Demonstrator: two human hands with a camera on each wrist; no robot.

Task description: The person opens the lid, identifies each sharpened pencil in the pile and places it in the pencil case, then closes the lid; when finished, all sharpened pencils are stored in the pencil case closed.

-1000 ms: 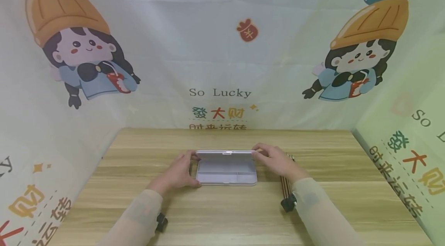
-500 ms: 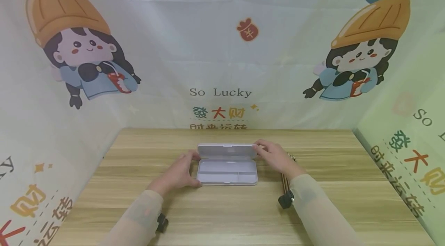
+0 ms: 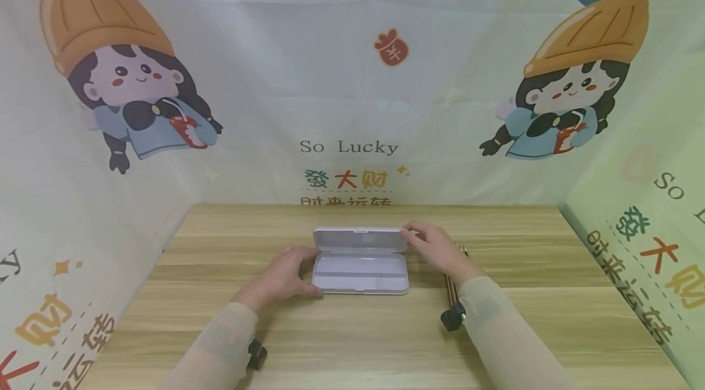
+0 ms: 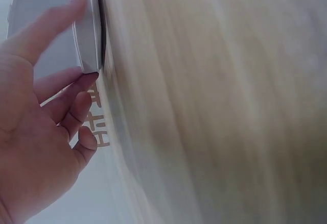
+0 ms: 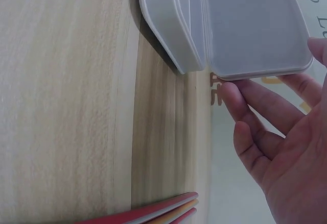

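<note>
A white plastic pencil case (image 3: pixel 360 273) lies on the table with its lid (image 3: pixel 358 240) raised nearly upright at the back. Dividers split its base into a long rear compartment and two front ones, and nothing shows inside. My left hand (image 3: pixel 286 270) holds the base's left end, thumb by the front corner and fingers at the back; in the left wrist view, fingertips (image 4: pixel 89 76) touch the case's corner. At the lid's upper right corner, my right hand (image 3: pixel 437 249) pinches the edge. The right wrist view shows the thumb inside the lid (image 5: pixel 255 25) and fingers behind it.
Several slim sticks (image 3: pixel 453 289), red, grey and orange at their ends in the right wrist view, lie right of the case, partly hidden beneath my right wrist. Printed cloth (image 3: pixel 347 102) stands behind the wooden table (image 3: pixel 352 341) and along both sides.
The lid has swung up and back from a half-raised tilt, my right hand rising with it. My left hand has stayed at the case's left end, its fingers shifting slightly.
</note>
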